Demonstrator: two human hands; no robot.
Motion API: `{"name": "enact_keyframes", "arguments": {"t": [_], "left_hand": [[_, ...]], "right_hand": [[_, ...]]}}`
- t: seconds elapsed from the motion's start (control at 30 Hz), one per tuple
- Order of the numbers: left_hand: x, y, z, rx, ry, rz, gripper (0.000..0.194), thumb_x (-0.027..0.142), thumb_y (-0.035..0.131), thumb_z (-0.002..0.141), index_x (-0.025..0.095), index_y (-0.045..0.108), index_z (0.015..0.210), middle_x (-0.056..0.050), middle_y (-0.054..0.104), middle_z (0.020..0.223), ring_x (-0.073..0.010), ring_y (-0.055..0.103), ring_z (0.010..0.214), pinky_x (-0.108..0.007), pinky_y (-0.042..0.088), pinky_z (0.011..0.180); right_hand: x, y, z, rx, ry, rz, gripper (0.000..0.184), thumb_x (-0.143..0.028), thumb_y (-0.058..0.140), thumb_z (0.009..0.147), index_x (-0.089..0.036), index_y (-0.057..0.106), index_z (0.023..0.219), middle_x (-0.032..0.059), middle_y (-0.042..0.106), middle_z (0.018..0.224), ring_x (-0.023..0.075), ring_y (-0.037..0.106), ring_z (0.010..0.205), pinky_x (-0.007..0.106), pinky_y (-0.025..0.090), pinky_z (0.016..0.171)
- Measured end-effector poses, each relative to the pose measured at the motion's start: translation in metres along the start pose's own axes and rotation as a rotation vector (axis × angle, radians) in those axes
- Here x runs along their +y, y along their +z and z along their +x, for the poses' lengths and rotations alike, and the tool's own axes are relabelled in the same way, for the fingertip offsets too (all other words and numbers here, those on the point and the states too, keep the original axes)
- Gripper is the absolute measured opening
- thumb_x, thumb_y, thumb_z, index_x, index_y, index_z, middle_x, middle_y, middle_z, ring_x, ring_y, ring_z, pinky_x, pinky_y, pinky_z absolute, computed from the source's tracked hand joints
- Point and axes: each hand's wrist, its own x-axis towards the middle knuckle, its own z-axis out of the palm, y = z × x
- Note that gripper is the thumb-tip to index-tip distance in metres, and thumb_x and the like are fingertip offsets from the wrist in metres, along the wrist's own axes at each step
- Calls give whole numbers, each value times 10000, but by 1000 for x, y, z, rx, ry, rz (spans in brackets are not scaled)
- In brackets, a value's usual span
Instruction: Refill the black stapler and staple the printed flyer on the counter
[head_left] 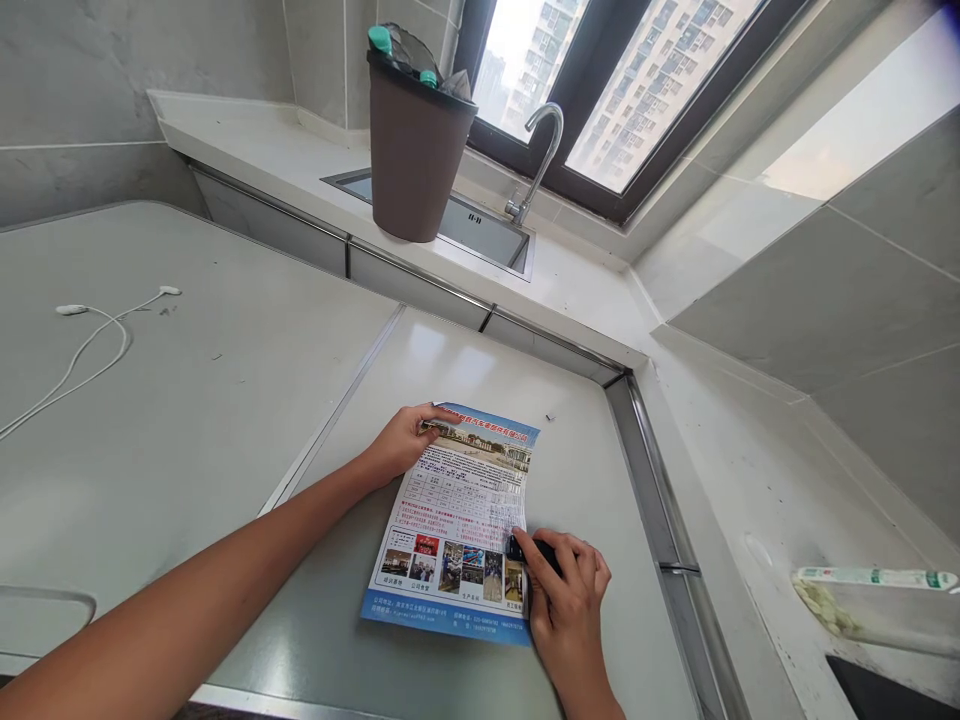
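A printed flyer (461, 515) with blue bands at top and bottom, tables, red text and small photos lies tilted on the pale tabletop. My left hand (409, 437) pinches its upper left corner, thumb and fingers closed on the sheet. At the lower right edge of the paper, my right hand (566, 590) is closed around a small black object (546, 552), mostly covered by the fingers, so its kind is unclear. That object's front end lies over the flyer near the photos. Fine lines like creases or slits run along the sheet's right side.
A brown trash bin (416, 150) holding bottles stands on the counter by the sink (487, 230) and faucet (544, 150). A white cable (97, 340) lies at left. A plastic bag (870, 610) rests on the right counter. A small scrap (550, 417) lies beyond the flyer.
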Motion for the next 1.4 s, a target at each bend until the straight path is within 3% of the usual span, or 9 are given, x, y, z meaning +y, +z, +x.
{"name": "enact_keyframes", "arguments": {"t": [0.33,0.57,0.73,0.9,1.0,1.07,1.2,1.3,1.4], "left_hand": [[-9,-5,3,20,52,102,340,245,600,834,205,776,1122,-97,703,1291,-292,618,1235,-456,466,1093],[-12,-7,0,1,192,427,440,92,439,867,221,748,1153,-72,729,1233,-257,638,1205,-453,483,1079],[-20,-10,0,-8,400,668,522,-2,450,840,255,721,1203,-86,714,1202,-276,606,1194,-491,501,1050],[-23,-11,0,39,404,749,529,-48,503,785,264,717,1155,-105,596,1412,-314,532,1298,-542,477,1071],[-18,-10,-1,104,408,710,451,-20,512,796,251,706,1100,-100,567,1430,-301,513,1324,-503,468,1083],[-13,-11,0,187,401,659,336,42,524,837,239,686,1055,-97,585,1383,-286,527,1305,-470,458,1083],[-3,-18,2,374,344,548,84,249,573,919,220,637,872,-58,657,1047,-244,620,1033,-373,482,931],[1,-26,3,442,276,454,400,388,525,974,216,489,614,11,524,692,-174,524,672,-298,418,663],[1,-29,3,439,256,399,503,437,498,986,215,395,547,32,417,604,-151,418,580,-288,341,587]], "right_hand": [[-21,8,1,23,56,-136,735,47,451,766,-396,591,1335,58,634,1204,340,495,1186,744,231,1095],[1,3,-7,21,104,-11,660,-51,390,910,-356,438,1494,80,573,1312,279,516,1228,503,462,1002],[19,-1,-16,184,244,-98,547,-120,433,918,-311,501,1426,88,639,1182,286,580,1081,441,476,882],[26,-8,-3,391,393,-232,421,-191,416,936,-233,563,1327,124,641,1092,326,569,988,466,438,835],[3,-6,29,411,399,-61,385,-241,417,964,-225,537,1329,120,619,1133,328,554,1039,472,446,897],[-24,2,56,321,377,117,375,-225,429,965,-238,527,1326,103,612,1169,311,554,1082,446,462,930],[-83,26,102,119,333,219,510,-71,464,841,-240,547,1315,105,616,1233,306,554,1138,441,477,950],[-108,41,121,29,318,218,603,-5,494,732,-236,569,1284,107,616,1231,311,554,1145,448,475,954],[-110,49,126,-24,309,201,667,27,498,671,-237,575,1279,102,617,1219,317,554,1147,462,471,956]]}}
